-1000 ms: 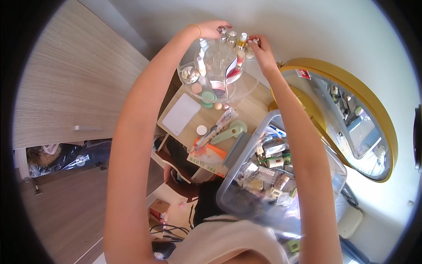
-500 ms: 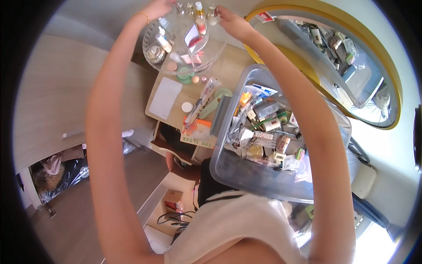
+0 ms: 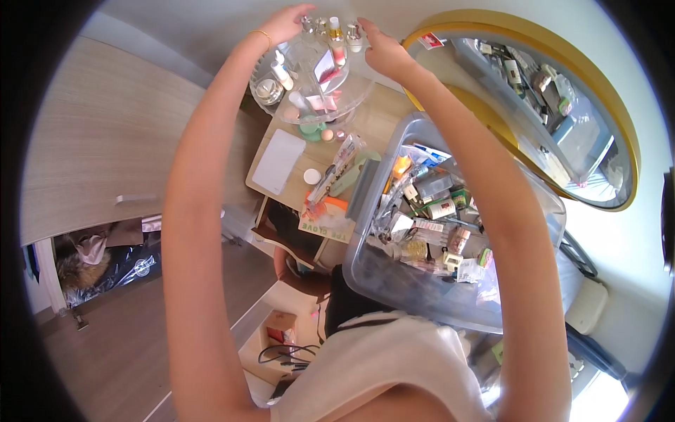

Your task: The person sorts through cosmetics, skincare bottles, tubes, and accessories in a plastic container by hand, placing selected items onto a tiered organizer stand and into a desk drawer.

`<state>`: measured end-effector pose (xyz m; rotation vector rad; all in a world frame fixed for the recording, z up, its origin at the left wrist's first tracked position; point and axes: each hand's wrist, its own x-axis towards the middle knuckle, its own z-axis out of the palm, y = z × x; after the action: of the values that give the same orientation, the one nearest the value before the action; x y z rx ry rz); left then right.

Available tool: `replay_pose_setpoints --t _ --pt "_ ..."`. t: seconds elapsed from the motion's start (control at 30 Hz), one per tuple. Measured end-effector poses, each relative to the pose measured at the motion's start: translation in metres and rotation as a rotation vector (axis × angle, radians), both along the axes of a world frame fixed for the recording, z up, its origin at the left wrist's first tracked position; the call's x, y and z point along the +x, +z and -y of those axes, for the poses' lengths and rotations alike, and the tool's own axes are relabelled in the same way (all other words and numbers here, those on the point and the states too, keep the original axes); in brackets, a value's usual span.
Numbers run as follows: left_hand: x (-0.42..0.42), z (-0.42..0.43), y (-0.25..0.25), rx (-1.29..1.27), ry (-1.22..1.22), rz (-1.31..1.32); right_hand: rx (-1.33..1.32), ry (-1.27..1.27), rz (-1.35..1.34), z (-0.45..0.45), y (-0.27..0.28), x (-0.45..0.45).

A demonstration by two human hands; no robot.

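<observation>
At the far end of the desk, a clear round tiered organizer (image 3: 355,105) holds cosmetic bottles and jars. My left hand (image 3: 285,24) reaches to its back left, fingers stretched just above a small silver-capped bottle (image 3: 307,27). On the other side my right hand (image 3: 387,56) has its index finger raised and apart from the thumb, beside a clear silver-topped bottle (image 3: 354,36). Between the hands stands a gold-necked bottle with a white cap (image 3: 335,29). A round silver-lidded jar (image 3: 268,91) and a white pump bottle (image 3: 282,76) occupy the left side.
Below my right arm, a grey plastic bin (image 3: 422,292) holds many jumbled cosmetics. A yellow-framed mirror (image 3: 628,141) leans at the right. On the wooden desk (image 3: 390,105) lie a white rectangular box (image 3: 278,162), a white round lid (image 3: 311,176) and a glove packet (image 3: 327,221).
The whole view has shifted, so the desk and bin appear lower and further right. My right fingers, close against the clear silver-topped bottle before, are now spread a little away from it.
</observation>
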<state>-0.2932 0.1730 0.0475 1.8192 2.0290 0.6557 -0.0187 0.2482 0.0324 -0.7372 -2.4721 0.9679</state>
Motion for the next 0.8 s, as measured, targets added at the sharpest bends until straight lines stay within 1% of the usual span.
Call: replay_pose_setpoints --t 0.03,0.07,0.1,0.13,0.17,0.2,0.23,0.3,0.33,0.37,0.4,0.43,0.47,0.5,0.53,0.57,0.6,0.63,0.67,0.7,0.73,0.77,0.8 --pt "-0.002 0.003 0.008 0.046 0.021 -0.066 0.013 -0.004 -0.037 0.0 -0.004 0.004" --pt "0.004 0.006 0.017 0.088 0.038 -0.124 0.003 -0.016 -0.02 0.001 -0.002 0.008" --pt "0.016 0.008 0.022 0.123 0.05 -0.173 -0.018 0.034 0.024 0.004 0.003 0.013" --pt "0.036 0.018 0.032 0.065 0.109 -0.203 -0.043 0.082 0.07 0.007 0.004 0.024" --pt "0.057 0.031 0.049 0.016 0.165 -0.239 0.178 0.236 -0.162 0.012 0.004 0.053" --pt "0.076 0.039 0.058 0.141 0.137 -0.361 0.153 0.215 -0.118 0.019 0.013 0.073" --pt "0.096 0.051 0.066 0.264 0.113 -0.481 0.123 0.198 -0.076 0.03 0.024 0.093" --pt "0.168 0.08 0.098 0.345 0.093 -0.462 -0.006 0.313 -0.092 0.045 0.046 0.152" --pt "0.221 0.099 0.122 0.317 0.039 -0.427 -0.134 0.333 -0.036 0.05 0.052 0.183" --pt "0.238 0.108 0.124 0.3 -0.033 -0.375 -0.263 0.352 0.017 0.055 0.058 0.213" --pt "0.255 0.117 0.127 0.278 -0.103 -0.321 -0.305 0.362 0.238 0.055 0.066 0.242" --pt "0.278 0.131 0.136 0.272 -0.182 -0.259 -0.372 0.298 0.207 0.059 0.053 0.27" --pt "0.309 0.153 0.153 0.256 -0.299 -0.18 -0.496 0.316 0.26 0.054 0.041 0.295" --pt "0.331 0.17 0.164 0.233 -0.401 -0.112 -0.671 0.205 0.363 0.054 0.029 0.318" --pt "0.351 0.183 0.172 0.205 -0.496 -0.052 -0.684 0.051 0.547 0.055 0.012 0.34" --pt "0.364 0.195 0.177 0.179 -0.601 -0.003 -0.629 -0.032 0.697 0.059 -0.007 0.359" --pt "0.37 0.2 0.177 0.157 -0.671 0.013 -0.542 -0.071 0.849 0.062 -0.034 0.375" --pt "0.377 0.205 0.175 0.136 -0.736 0.035 -0.36 -0.032 0.92 0.065 -0.074 0.398" --pt "0.381 0.207 0.173 0.117 -0.777 0.044 -0.288 -0.03 0.949 0.072 -0.103 0.41" --pt "0.385 0.208 0.169 0.104 -0.813 0.05 -0.329 -0.094 0.924 0.085 -0.121 0.413" --pt "0.386 0.207 0.166 0.101 -0.836 0.049 -0.361 -0.156 0.89 0.091 -0.13 0.408" --pt "0.387 0.207 0.163 0.1 -0.846 0.041 -0.358 -0.138 0.866 0.096 -0.138 0.4" --pt "0.389 0.207 0.161 0.09 -0.85 0.033 -0.486 -0.259 0.851 0.105 -0.143 0.387"
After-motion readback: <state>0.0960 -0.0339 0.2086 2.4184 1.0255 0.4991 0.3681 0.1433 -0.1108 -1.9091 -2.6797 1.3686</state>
